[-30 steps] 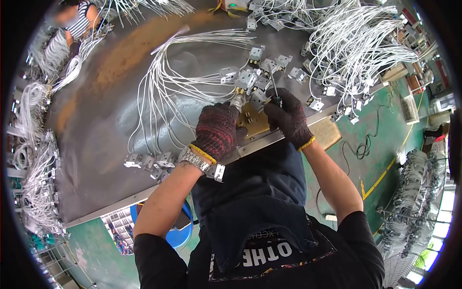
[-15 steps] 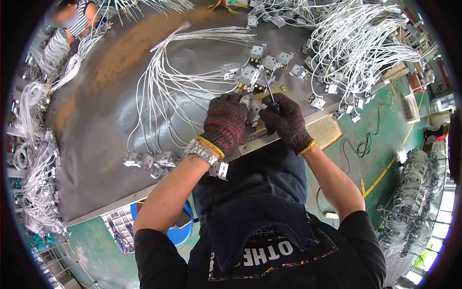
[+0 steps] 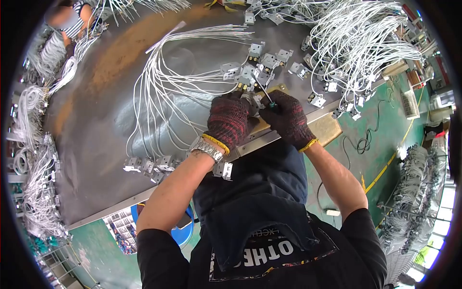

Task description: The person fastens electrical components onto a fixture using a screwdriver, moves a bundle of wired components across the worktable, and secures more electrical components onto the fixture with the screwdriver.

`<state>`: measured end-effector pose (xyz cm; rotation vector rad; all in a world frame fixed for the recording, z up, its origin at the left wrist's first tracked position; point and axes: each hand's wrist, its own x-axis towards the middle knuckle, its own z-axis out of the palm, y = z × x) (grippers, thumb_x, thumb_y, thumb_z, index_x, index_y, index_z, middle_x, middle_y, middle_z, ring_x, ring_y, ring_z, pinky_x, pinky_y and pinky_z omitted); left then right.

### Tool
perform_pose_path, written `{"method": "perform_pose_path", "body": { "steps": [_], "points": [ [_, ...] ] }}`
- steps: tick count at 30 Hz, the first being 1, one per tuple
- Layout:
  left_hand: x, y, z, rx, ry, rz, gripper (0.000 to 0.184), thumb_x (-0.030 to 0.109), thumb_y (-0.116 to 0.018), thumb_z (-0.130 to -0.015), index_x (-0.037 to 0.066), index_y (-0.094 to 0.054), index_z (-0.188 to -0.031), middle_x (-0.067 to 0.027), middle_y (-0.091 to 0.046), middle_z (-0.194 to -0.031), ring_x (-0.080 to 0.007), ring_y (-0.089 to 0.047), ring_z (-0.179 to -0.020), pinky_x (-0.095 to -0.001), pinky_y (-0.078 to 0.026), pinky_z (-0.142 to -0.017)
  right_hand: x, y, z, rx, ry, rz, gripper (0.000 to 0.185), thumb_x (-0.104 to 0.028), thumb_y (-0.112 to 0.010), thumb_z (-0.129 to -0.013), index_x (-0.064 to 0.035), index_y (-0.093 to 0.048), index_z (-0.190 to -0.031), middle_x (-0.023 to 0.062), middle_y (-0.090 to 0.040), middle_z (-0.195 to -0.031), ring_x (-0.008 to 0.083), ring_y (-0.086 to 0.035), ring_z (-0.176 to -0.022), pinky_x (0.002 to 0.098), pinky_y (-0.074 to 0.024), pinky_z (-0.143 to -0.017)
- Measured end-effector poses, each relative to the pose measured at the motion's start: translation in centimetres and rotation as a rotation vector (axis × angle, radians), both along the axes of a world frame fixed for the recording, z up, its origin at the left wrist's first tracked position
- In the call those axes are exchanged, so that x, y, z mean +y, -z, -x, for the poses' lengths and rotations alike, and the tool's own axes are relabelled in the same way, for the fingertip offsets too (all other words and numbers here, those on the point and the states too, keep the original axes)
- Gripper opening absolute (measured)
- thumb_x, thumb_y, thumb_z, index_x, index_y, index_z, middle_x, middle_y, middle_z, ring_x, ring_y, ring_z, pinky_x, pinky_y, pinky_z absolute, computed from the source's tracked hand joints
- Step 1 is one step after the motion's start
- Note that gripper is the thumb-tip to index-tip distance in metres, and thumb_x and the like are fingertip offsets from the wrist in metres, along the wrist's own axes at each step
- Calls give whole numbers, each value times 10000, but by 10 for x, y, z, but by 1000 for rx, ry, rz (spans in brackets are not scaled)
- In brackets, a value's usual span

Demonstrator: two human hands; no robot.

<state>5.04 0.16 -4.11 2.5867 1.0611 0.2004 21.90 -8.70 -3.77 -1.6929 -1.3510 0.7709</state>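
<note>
My left hand [image 3: 230, 120], in a dark red and black knit glove, is closed around a small metal bracket [image 3: 254, 99] at the table's near edge; much of the bracket is hidden by the fingers. In my right hand [image 3: 288, 120], gloved alike, is a screwdriver [image 3: 263, 90] with a dark green handle, its shaft slanting up and to the left over the metal brackets. Just beyond both hands lies a group of metal brackets [image 3: 248, 74] with brass-coloured terminals. White wires [image 3: 159, 79] run from there in a loose bundle to the left.
More brackets [image 3: 155, 166] lie by my left forearm. A large heap of white wires [image 3: 361, 38] covers the right of the metal table [image 3: 91, 159]. A co-worker [image 3: 74, 21] is at the far left. A blue bin [image 3: 184, 233] stands below the table edge.
The screwdriver has tipped further to the left. My left hand has turned and moved slightly right, covering more of the bracket. The co-worker's arm has shifted.
</note>
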Motion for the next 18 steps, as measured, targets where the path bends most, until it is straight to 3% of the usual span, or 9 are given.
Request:
{"method": "perform_pose_path", "body": {
  "steps": [2,4,7,11,13,17,18],
  "points": [
    [0,3,0,-12,-3,15,400,373,-837,-756,121,-748,-1052,-137,-699,-1220,-325,-671,-1076,-442,-523,-923,-2,4,2,-62,-10,-63,223,-101,-782,-869,-36,-675,-1054,45,-651,-831,120,-630,-690,301,-530,-620],
    [1,2,0,-23,-23,-7,334,341,-839,-748,132,-761,-995,-124,-717,-1156,-325,-691,-1017,-431,-547,-866,-3,5,4,-297,-77,-262,234,-103,-783,-846,-29,-679,-1042,110,-661,-853,223,-662,-742,346,-534,-686],
    [3,1,5,-35,36,-5,394,441,-793,-789,128,-748,-1023,-112,-728,-1127,-314,-704,-1015,-451,-542,-884,-4,-2,8,-271,-83,-187,250,-105,-783,-826,-22,-680,-1038,152,-659,-877,305,-664,-805,377,-529,-739],
    [3,0,3,35,39,-16,371,432,-784,-795,129,-748,-1006,-113,-727,-1136,-315,-706,-1002,-445,-549,-866,-12,-2,13,-225,-112,-192,240,-103,-780,-833,-24,-685,-1038,142,-664,-890,304,-676,-808,383,-534,-733],
    [5,3,0,116,11,34,380,425,-776,-802,146,-740,-1057,-114,-733,-1129,-315,-707,-1017,-441,-552,-892,-13,0,14,-266,-141,-240,225,-120,-724,-881,-24,-685,-1081,186,-677,-1015,388,-679,-930,436,-544,-811],
    [7,14,-6,180,22,-14,415,430,-780,-799,170,-721,-1117,-107,-742,-1116,-317,-713,-1023,-441,-558,-910,-14,-10,15,-254,-163,-151,242,-120,-730,-877,-30,-691,-1098,185,-680,-1016,381,-683,-947,435,-545,-821],
    [6,16,-2,47,69,-53,435,429,-783,-798,167,-711,-1137,-102,-746,-1108,-321,-716,-1021,-441,-563,-909,-15,-10,14,-244,-175,-150,240,-127,-733,-881,-27,-690,-1095,187,-683,-1015,382,-685,-951,437,-546,-825]
  ]
}}
